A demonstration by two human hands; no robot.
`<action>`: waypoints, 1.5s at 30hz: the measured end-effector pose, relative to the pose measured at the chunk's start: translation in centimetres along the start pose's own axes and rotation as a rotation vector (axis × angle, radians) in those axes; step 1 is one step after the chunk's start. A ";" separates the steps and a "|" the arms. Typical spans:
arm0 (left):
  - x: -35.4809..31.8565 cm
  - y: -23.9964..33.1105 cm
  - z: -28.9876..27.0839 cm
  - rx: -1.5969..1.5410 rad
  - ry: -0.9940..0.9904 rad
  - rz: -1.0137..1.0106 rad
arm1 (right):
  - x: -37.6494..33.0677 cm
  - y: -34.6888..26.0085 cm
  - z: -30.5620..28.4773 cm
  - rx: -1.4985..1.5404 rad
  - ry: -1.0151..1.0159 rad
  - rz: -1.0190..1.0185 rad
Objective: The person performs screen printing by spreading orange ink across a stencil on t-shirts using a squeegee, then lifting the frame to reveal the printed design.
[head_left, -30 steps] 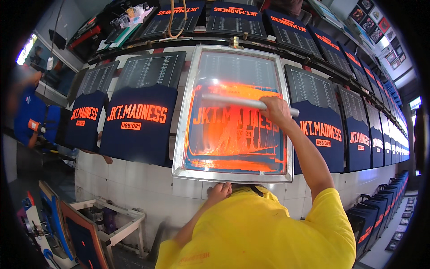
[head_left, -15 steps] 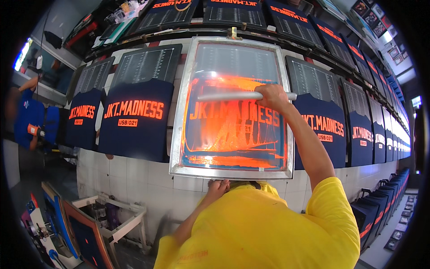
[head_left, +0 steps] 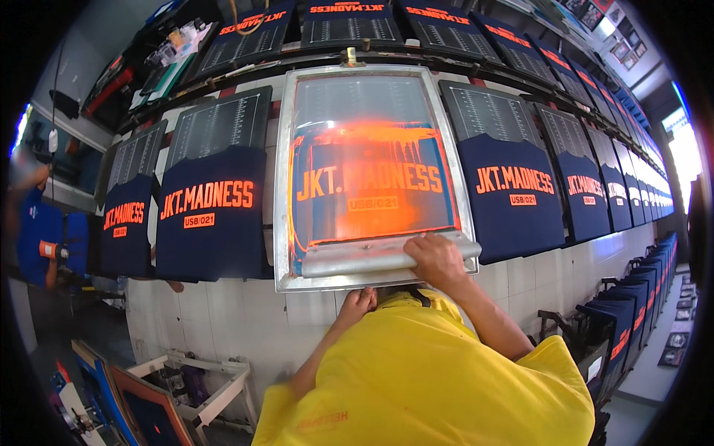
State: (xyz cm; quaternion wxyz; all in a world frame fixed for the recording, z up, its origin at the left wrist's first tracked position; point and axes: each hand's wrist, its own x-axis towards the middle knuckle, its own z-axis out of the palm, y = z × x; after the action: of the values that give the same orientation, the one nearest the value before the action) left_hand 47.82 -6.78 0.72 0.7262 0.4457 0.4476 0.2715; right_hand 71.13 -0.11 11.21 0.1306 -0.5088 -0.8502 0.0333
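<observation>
A metal-framed printing screen (head_left: 281, 186) lies on a dark blue shirt on the long table, its mesh (head_left: 372, 178) smeared with orange ink. My right hand (head_left: 439, 260) grips a long silver squeegee (head_left: 357, 260) that lies across the screen's near end. My left hand (head_left: 357, 303) holds the frame's near edge just below it, fingers curled. Orange lettering shows through the mesh.
Dark blue shirts with orange print (head_left: 212, 208) (head_left: 513, 186) lie on boards left and right, in a row running far to the right. The white tiled table front (head_left: 223, 312) is below. Spare screens (head_left: 141, 405) lean at lower left. Another person (head_left: 37, 223) stands at far left.
My right hand has pulled the squeegee from the upper part of the screen down to its near end, spreading orange ink. My left hand has stayed at the frame's near edge.
</observation>
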 end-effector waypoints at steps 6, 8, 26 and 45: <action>0.6 -1.6 -1.1 -0.109 -0.082 -0.129 | 0.4 -1.0 -0.7 0.035 0.022 0.048; 0.5 -0.8 -1.3 -0.231 -0.119 -0.205 | 1.4 0.3 -0.7 0.081 -0.076 0.140; 1.0 0.5 -2.4 -0.798 -0.201 -0.542 | 0.6 0.3 2.3 -0.078 0.088 0.008; -0.1 -0.4 -2.1 -0.346 -0.170 -0.279 | -5.1 -3.8 2.8 -0.021 -0.145 0.153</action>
State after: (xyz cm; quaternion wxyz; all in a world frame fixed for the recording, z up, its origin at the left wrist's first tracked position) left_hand 45.92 -6.22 0.02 0.8573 0.2695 0.3889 0.2027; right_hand 69.43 -6.14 8.26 0.0603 -0.5700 -0.8164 0.0710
